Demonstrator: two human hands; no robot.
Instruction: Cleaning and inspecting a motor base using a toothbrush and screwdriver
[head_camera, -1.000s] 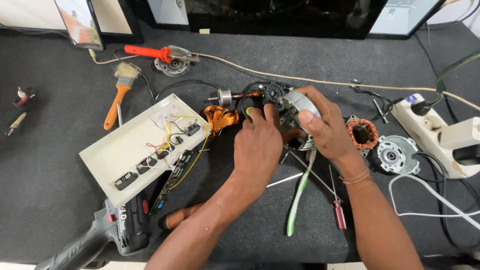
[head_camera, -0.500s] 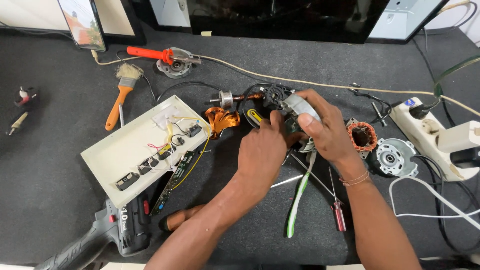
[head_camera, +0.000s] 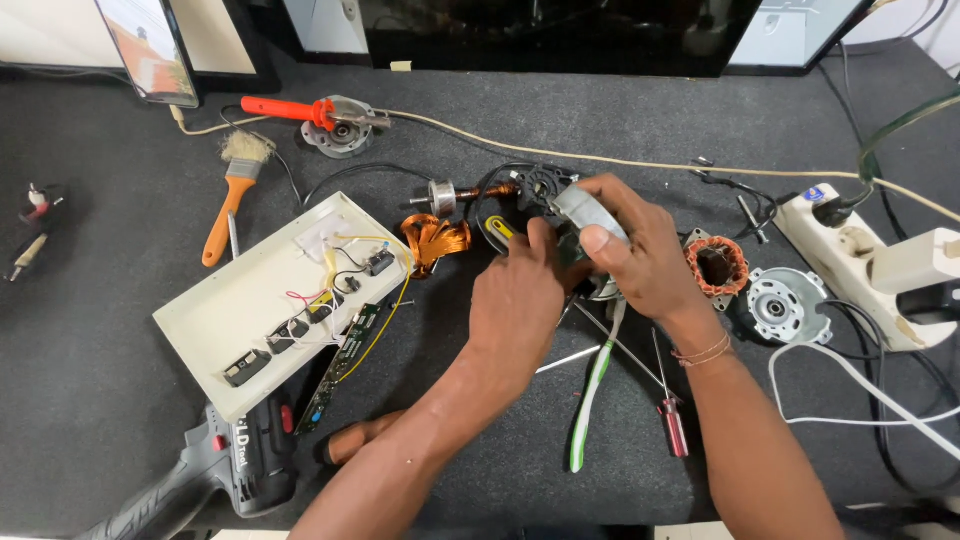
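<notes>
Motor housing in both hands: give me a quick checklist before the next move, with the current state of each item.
1. Right hand grips the grey motor housing: ok.
2. Left hand steadies it from below: ok.
3. Part being worked on visible: cannot tell, fingers cover it.
4. Pliers and red screwdriver lie close by: ok.
5. Copper coil and stator lie apart from the hands: ok.
6. Loose wires crowd the mat: not ok.

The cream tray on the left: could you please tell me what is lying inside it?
The cream tray holds small black components joined by red and yellow wires. A green circuit board leans against its edge. Nothing under these shows.
</notes>
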